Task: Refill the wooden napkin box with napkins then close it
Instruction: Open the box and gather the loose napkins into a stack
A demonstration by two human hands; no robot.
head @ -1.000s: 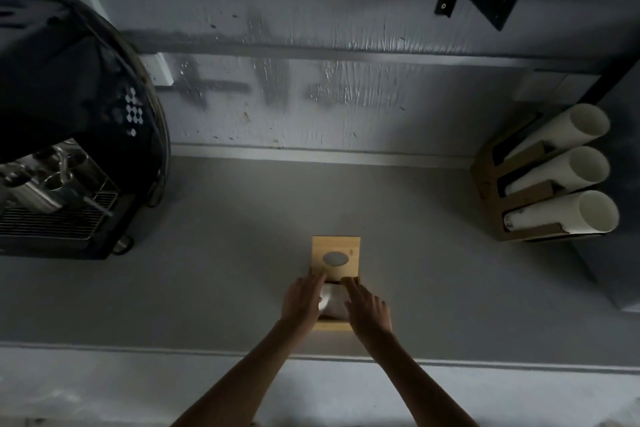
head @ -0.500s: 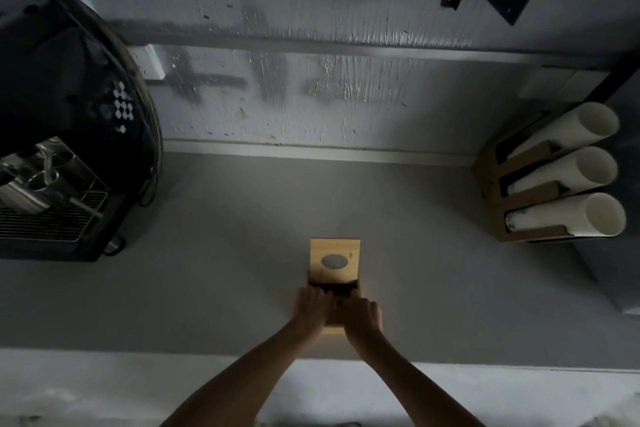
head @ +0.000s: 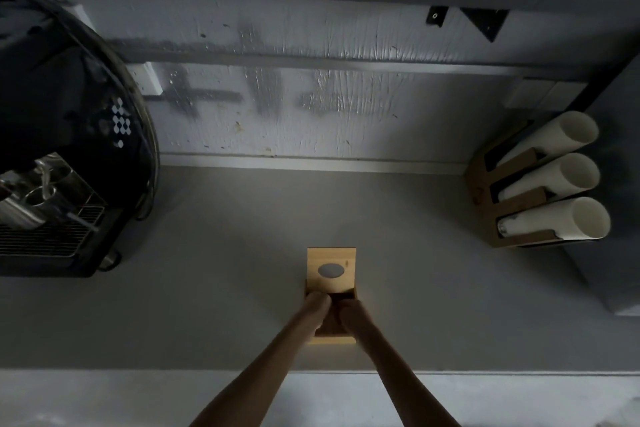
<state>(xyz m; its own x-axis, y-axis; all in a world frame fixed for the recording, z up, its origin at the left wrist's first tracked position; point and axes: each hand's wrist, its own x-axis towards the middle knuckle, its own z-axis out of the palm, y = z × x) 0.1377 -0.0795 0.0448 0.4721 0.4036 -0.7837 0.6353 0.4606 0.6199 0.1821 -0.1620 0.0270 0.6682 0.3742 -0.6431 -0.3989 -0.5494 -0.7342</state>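
Wooden napkin box (head: 331, 336) sits mid-counter with its lid (head: 331, 269) slid back, and the left hand (head: 313, 310) and right hand (head: 353, 317) have now pushed the white napkins down inside, fingers hidden, so closing seems next.

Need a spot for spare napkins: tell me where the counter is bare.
Bare: the counter between coffee machine and wooden napkin box, and between box and cup rack. Crowded: at the box, where both hands, left hand and right hand, reach in.
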